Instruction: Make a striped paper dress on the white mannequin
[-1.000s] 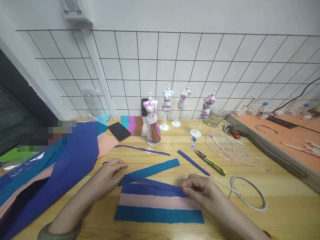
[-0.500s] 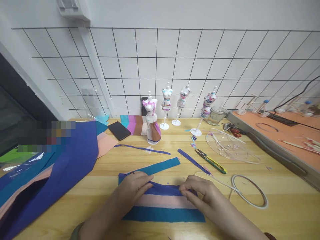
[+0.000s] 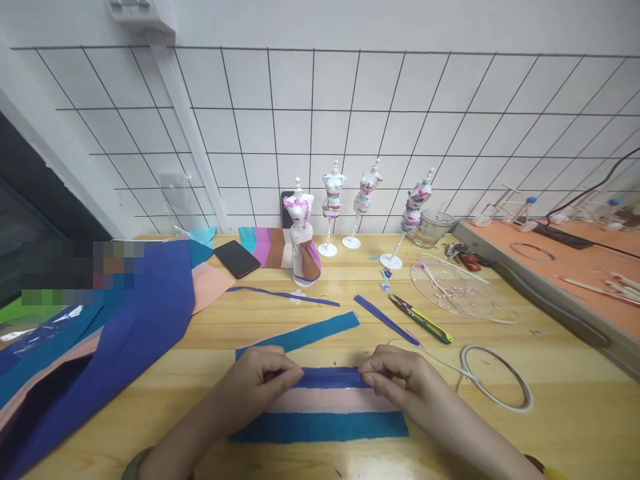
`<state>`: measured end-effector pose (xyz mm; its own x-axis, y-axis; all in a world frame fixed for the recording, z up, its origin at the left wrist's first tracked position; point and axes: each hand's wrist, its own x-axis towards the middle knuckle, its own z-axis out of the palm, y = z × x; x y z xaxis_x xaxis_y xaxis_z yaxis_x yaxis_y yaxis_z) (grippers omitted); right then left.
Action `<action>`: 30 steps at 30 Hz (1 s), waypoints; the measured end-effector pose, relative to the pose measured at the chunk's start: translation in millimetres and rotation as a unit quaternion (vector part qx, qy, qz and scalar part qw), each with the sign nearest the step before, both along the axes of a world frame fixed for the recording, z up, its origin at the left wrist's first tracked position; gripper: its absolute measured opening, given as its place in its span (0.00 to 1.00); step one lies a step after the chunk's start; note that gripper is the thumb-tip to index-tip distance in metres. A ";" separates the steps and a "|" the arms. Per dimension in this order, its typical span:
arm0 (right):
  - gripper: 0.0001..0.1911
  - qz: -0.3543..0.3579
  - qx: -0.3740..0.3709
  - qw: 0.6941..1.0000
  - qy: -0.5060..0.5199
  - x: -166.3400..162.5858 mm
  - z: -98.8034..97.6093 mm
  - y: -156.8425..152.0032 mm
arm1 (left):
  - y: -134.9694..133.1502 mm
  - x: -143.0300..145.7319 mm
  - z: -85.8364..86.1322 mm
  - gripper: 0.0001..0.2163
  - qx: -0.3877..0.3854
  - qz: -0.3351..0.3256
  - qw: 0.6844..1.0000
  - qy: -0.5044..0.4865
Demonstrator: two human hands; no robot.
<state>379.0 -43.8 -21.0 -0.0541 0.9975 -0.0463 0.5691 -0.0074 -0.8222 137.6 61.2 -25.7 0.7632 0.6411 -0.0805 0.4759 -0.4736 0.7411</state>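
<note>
A striped crepe paper piece [image 3: 325,403], with blue, pink and teal bands, lies flat on the wooden table [image 3: 550,427] in front of me. My left hand [image 3: 263,380] pinches its upper blue edge at the left. My right hand [image 3: 397,380] pinches the same edge at the right, fingers pressed together. A loose teal strip [image 3: 310,333] lies just beyond my hands. Whether a separate thin blue strip sits under my fingers cannot be made out.
Large blue, pink and teal paper sheets [image 3: 115,333] cover the left. Several small mannequins [image 3: 303,233] stand at the back by a phone [image 3: 237,259]. Snips [image 3: 420,320], a clear dish [image 3: 457,290], a white ring [image 3: 495,383] and an orange board [image 3: 575,273] lie to the right.
My left hand moved right, from the paper's left end toward the middle. The thin blue strip held between both hands has come down onto the piece's top edge.
</note>
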 end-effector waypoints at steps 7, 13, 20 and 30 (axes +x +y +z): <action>0.14 -0.036 -0.070 0.984 0.162 2.0 -5.2 2.5 | 6.3 -5.1 1.0 0.21 -0.071 0.031 0.997 0.009; 0.14 -0.039 -0.055 0.985 0.159 6.0 -6.7 2.3 | 9.5 -9.9 -4.3 0.19 -0.084 0.037 0.996 0.013; 0.14 -0.045 -0.049 0.987 0.149 11.4 -8.8 3.3 | 11.5 -10.8 -3.1 0.20 -0.079 0.021 0.997 -0.001; 0.15 -0.061 -0.063 0.981 0.173 12.9 -11.1 3.9 | 13.5 -12.2 -4.9 0.19 -0.098 0.042 0.994 -0.017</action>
